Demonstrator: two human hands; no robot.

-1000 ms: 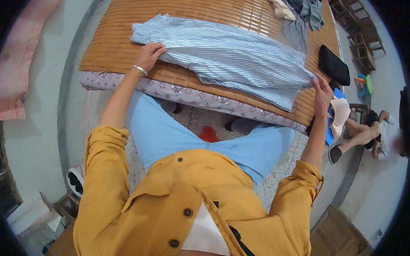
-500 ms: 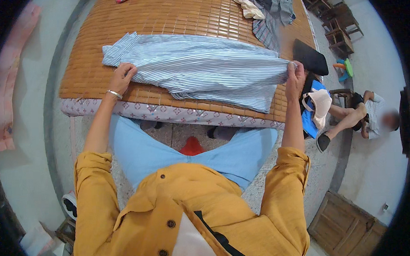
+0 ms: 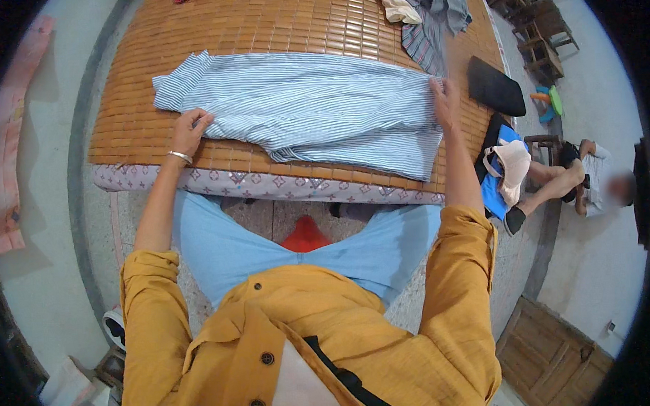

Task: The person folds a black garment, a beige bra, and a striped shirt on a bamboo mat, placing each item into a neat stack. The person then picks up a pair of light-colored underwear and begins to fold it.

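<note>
A blue-and-white striped shirt (image 3: 321,96) lies folded lengthwise across the bed, with wrinkles and a bunched part along its near side. At the near left edge my left hand (image 3: 191,131), a bracelet on its wrist, is closed with fingertips pinching the cloth. My right hand (image 3: 447,104) is at the right end of the shirt, thumb and fingers closed on its edge near the far corner. The cloth between the two hands rests on the brown bamboo mat (image 3: 133,131).
Grey and cream clothes (image 3: 429,20) lie at the far right of the mat. A black flat item (image 3: 495,87) is near the right edge, beside a pale bra (image 3: 511,169) on blue cloth. A person (image 3: 553,184) sits beyond; wooden stools (image 3: 541,49) stand behind.
My right hand has moved leftward and slightly away from me, laying the shirt's right end down flatter. My left hand has barely shifted.
</note>
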